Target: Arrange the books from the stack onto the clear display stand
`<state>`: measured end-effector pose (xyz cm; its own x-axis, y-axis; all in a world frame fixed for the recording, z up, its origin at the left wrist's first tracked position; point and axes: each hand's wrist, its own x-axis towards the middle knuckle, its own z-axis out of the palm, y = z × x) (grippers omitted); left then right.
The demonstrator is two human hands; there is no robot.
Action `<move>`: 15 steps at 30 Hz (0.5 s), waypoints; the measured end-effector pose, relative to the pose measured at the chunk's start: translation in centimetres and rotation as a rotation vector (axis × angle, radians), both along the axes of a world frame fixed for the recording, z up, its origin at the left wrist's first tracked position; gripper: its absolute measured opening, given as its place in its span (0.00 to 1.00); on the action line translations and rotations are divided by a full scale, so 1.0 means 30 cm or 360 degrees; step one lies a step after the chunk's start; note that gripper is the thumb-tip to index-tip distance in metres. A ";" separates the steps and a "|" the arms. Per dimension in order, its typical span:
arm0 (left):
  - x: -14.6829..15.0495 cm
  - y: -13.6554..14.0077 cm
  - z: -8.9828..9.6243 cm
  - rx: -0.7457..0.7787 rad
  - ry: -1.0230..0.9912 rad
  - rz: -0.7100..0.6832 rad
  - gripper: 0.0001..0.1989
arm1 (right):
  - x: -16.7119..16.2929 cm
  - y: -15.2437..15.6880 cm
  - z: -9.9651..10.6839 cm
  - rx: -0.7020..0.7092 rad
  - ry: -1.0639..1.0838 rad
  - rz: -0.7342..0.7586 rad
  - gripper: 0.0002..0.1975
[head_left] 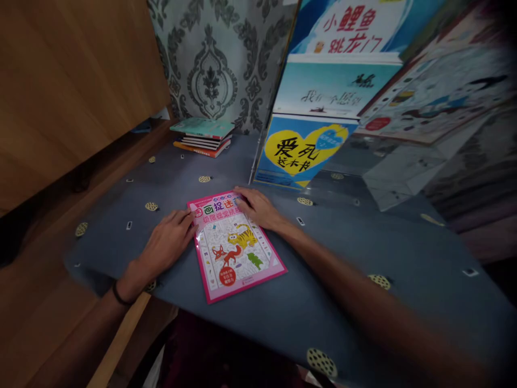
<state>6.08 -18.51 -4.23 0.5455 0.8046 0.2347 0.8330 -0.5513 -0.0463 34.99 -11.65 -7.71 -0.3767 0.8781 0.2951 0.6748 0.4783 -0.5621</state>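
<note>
A pink-bordered children's activity book (232, 253) lies face up and slightly turned on the blue tablecloth, with a cartoon fox, a striped yellow cat and Chinese lettering on its cover. My left hand (172, 237), wearing a dark band at the wrist, grips the book's left edge near the top with bent fingers. At the upper right corner is my right hand (260, 209); its thumb lies on the cover and its fingers reach over the top edge, hiding part of the title. The undersides of both hands are hidden.
A small stack of books (204, 137) sits by the patterned wall (212, 70). Behind the activity book, a clear display rack (254, 156) holds several picture books (307, 151); another large book (436, 102) leans at the right. A wooden cabinet (81, 81) borders the left side.
</note>
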 end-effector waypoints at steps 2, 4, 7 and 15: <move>0.007 0.007 0.027 -0.0037 0.0058 -0.0003 0.18 | 0.021 0.012 0.004 -0.0053 0.0069 0.0083 0.24; 0.030 0.019 0.060 -0.0053 0.0119 -0.0035 0.17 | 0.036 0.019 0.004 -0.0061 0.0173 0.0118 0.24; 0.098 0.050 0.101 -0.0073 0.0104 -0.0201 0.17 | 0.045 0.018 -0.009 0.0016 0.0339 0.0050 0.24; 0.313 0.198 0.036 -0.0270 -0.0128 -0.0684 0.20 | 0.052 0.025 -0.037 0.0088 0.0409 0.0042 0.25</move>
<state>15.48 -12.56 -3.15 0.8233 0.5401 0.1746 0.5245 -0.8414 0.1300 36.56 -10.90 -8.83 -0.3055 0.8490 0.4311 0.5001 0.5284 -0.6861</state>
